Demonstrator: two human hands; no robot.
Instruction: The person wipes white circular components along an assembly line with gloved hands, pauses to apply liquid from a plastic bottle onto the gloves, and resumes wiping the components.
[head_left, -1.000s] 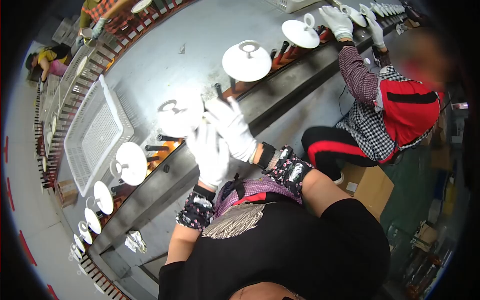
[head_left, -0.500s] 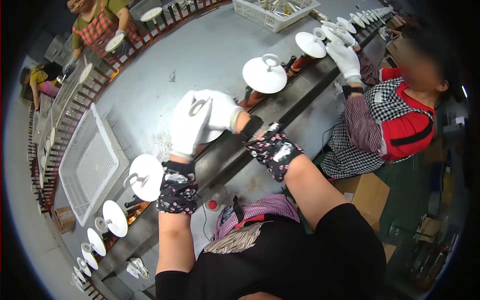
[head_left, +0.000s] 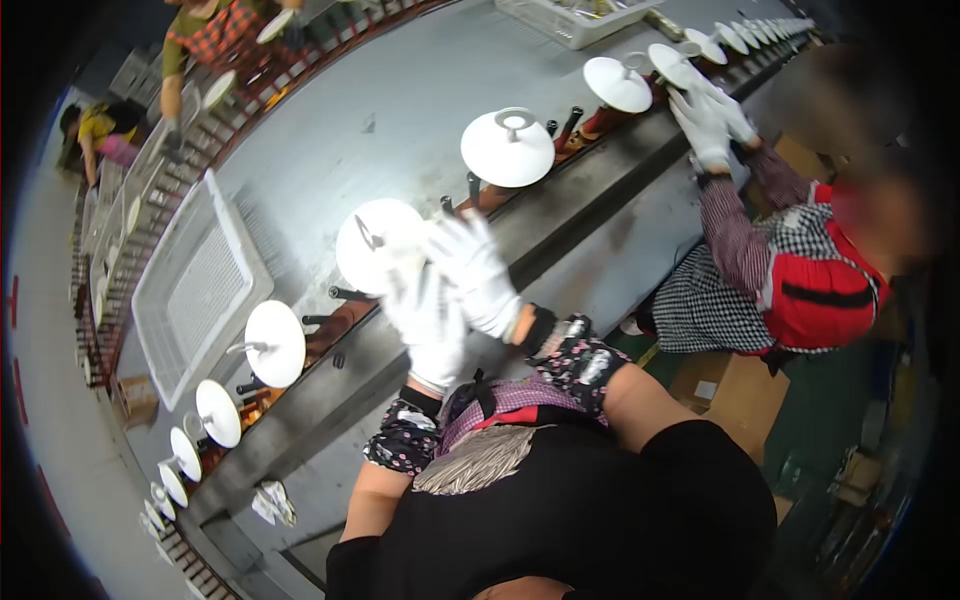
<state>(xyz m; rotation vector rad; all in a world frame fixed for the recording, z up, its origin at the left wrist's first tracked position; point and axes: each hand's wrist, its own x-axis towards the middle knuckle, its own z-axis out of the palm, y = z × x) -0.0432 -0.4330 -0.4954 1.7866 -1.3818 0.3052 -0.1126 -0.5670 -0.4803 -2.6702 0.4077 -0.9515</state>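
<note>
I note white disc just beyond left hand; right hand alongside, fingers extended, unclosed; left's grip blurred, cannot tell.

Round white disc — ring handle upward — near the left hand.

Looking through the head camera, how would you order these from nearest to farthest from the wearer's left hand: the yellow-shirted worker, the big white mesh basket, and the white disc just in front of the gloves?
1. White disc: right by the left hand, just beyond it.
2. Mesh basket: on the tabletop, off to the left.
3. Yellow-shirted worker: far upper left.
</note>
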